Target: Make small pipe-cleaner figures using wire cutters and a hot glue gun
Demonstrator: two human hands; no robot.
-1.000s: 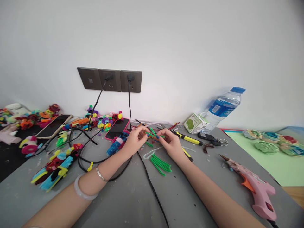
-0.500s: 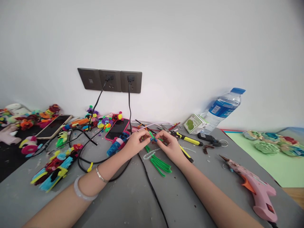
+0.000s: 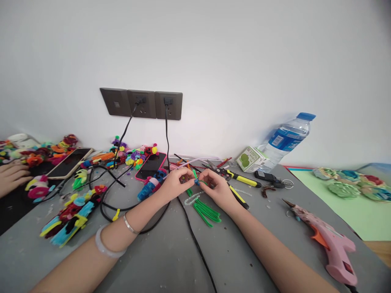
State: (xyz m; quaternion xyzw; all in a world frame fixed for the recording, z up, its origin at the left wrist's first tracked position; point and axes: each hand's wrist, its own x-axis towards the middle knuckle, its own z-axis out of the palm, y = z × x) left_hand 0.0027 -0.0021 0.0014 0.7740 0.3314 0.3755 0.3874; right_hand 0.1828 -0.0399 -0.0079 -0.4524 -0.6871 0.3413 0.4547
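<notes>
My left hand [image 3: 174, 184] and my right hand [image 3: 216, 186] meet over the middle of the grey table [image 3: 171, 252]. Both pinch a small bundle of green and blue pipe cleaners [image 3: 195, 178] held between their fingertips. Just below the hands lies a bunch of cut green pipe cleaners [image 3: 206, 211] beside a pale beaded strand [image 3: 192, 198]. My left wrist wears a thin bangle and a pale bracelet.
A pink glue gun [image 3: 330, 242] lies at the right, a yellow cutter [image 3: 242, 178], keys [image 3: 270, 177], a green carton [image 3: 251, 158] and a water bottle [image 3: 285, 138] behind. Two phones [image 3: 151, 165] charge by cables. Colourful pipe-cleaner figures [image 3: 69, 217] crowd the left, where another person's hand [image 3: 12, 175] rests.
My hands have drawn closer together and the pipe cleaners between them are now bunched tighter. Another person's hand has come into view at the left edge.
</notes>
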